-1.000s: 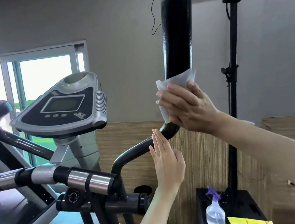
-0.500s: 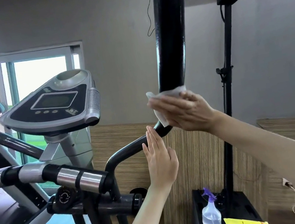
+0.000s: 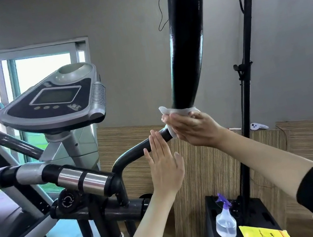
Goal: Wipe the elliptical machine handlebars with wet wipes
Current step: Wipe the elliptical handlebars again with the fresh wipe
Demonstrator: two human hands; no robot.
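Observation:
The black handlebar [image 3: 186,56] of the elliptical machine rises steeply at centre right and bends into a thinner tube [image 3: 136,151] at its foot. My right hand [image 3: 193,128] wraps a white wet wipe [image 3: 173,113] round the bar just above that bend. My left hand [image 3: 165,165] stands flat and upright beside the thinner tube, fingers straight, holding nothing. A second handlebar with chrome bands [image 3: 83,181] lies across the left.
The machine's console [image 3: 54,102] sits at left in front of a window. A black stand pole [image 3: 244,90] rises at right from a black box [image 3: 259,219]. On the box stand a spray bottle [image 3: 225,225] and a yellow pack [image 3: 264,235].
My right hand has slid the wipe down the handlebar from mid-height to just above the bend. My left hand has stayed flat beside the tube.

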